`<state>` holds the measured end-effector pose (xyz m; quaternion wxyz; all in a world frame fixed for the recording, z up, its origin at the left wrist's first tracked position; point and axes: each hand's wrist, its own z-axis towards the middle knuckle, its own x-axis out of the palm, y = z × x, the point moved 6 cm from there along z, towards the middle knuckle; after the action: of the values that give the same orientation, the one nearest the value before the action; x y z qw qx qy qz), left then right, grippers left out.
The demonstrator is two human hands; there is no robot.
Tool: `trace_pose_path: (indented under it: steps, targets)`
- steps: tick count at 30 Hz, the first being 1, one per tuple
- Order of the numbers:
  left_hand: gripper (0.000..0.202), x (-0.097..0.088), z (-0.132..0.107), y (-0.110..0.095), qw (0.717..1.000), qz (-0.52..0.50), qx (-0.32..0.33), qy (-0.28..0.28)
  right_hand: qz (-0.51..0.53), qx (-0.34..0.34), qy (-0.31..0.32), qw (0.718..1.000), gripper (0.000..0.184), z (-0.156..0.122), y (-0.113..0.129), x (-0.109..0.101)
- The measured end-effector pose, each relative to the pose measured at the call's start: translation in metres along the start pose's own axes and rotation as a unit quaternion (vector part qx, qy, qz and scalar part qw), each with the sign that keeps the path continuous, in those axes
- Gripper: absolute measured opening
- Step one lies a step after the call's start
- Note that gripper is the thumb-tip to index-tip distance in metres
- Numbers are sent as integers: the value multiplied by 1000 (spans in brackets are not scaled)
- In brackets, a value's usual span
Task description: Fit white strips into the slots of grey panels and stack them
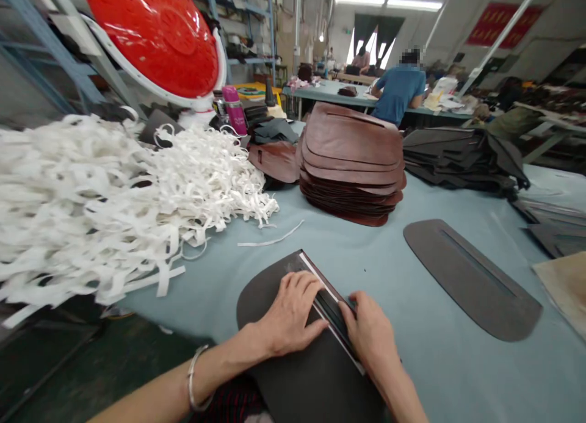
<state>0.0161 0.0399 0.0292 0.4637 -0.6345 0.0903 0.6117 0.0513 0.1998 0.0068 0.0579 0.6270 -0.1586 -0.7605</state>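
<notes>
A dark grey leather panel [260, 292] with a rounded end lies at the near edge of the pale blue table [348, 258]. A long slot with a white-edged strip [329, 304] runs along its right side. My left hand [290, 313] lies flat on the panel, fingers stretched toward the slot. My right hand [370, 334] rests at the slot's right edge, fingers curled and pressing on the strip. A bracelet is on my left wrist.
A heap of white tape strips [91, 203] fills the left. A stack of brown leather panels [352, 166] stands behind, a single grey panel [471, 279] lies to the right, dark pieces [462, 154] beyond. A red fan [160, 38] leans at back left. A person in blue [398, 93] works far off.
</notes>
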Motion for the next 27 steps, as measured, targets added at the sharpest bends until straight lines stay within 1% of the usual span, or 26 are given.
trace_pose_path:
  steps: [1, 2, 3, 4, 5, 6, 7, 8, 9, 10, 11, 13, 14, 15, 17, 19, 20, 21, 22, 23, 24, 25, 26, 27]
  targets:
    - [50, -2, -9, -7, 1000, -16, -17, 13, 55, 12, 52, 997, 23, 4, -2, 2]
    - [48, -3, -17, -13, 999, -31, -28, 33, 116, 26, 99, 988, 26, 7, -4, 2]
    - [47, -2, -25, -20, 997, -43, -31, 53, 178, 46, 128, 975, 30, 9, -8, 1]
    - [48, -1, -31, -26, 996, -53, -27, 68, 239, 77, 132, 959, 32, 10, -14, -3]
    - [49, 0, -34, -30, 996, -57, -18, 73, 299, 125, 110, 940, 33, 11, -22, -8]
    - [50, 1, -34, -31, 996, -57, -9, 67, 360, 182, 65, 913, 33, 10, -33, -13]
    - [50, 2, -31, -30, 997, -52, -3, 55, 418, 237, 9, 877, 34, 7, -43, -16]
    - [50, 4, -26, -26, 998, -44, 0, 41, 474, 280, -34, 834, 34, 2, -50, -16]
    - [50, 6, -20, -20, 999, -32, -2, 27, 526, 310, -52, 790, 35, -3, -52, -13]
    - [49, 8, -13, -13, 1000, -18, -7, 17, 570, 330, -46, 751, 37, -8, -51, -7]
    - [47, 11, -7, -6, 1000, -4, -10, 12, 603, 341, -21, 721, 38, -13, -46, 0]
    - [43, 15, 3, 7, 1000, 23, -12, 11, 634, 363, 40, 682, 39, -21, -34, 14]
    - [42, 16, 6, 11, 999, 32, -12, 14, 640, 375, 58, 668, 39, -25, -29, 19]
    - [43, 15, 8, 15, 999, 37, -11, 19, 643, 384, 62, 659, 38, -29, -26, 22]
    - [46, 10, 9, 20, 999, 29, -1, 39, 650, 397, 53, 646, 37, -33, -22, 24]
    - [48, 2, 11, 25, 998, 0, 16, 67, 655, 409, 47, 633, 36, -35, -20, 25]
    - [48, -3, 13, 31, 997, -15, 20, 71, 656, 415, 49, 629, 37, -36, -20, 26]
    - [46, -10, 17, 39, 998, -20, 16, 61, 656, 420, 52, 625, 37, -37, -19, 26]
    - [44, -19, 21, 51, 999, -8, -3, 31, 656, 423, 56, 622, 38, -37, -18, 27]
    - [40, -28, 25, 67, 999, 24, -35, -13, 658, 424, 59, 619, 39, -37, -15, 28]
    - [35, -37, 28, 84, 992, 72, -76, -63, 663, 423, 61, 615, 40, -37, -11, 28]
    - [31, -45, 29, 102, 979, 126, -117, -107, 669, 420, 63, 610, 40, -38, -6, 29]
    - [31, -51, 29, 117, 964, 172, -152, -136, 677, 415, 67, 604, 41, -39, 0, 30]
    - [30, -54, 29, 131, 950, 207, -178, -150, 685, 407, 80, 599, 42, -40, 7, 31]
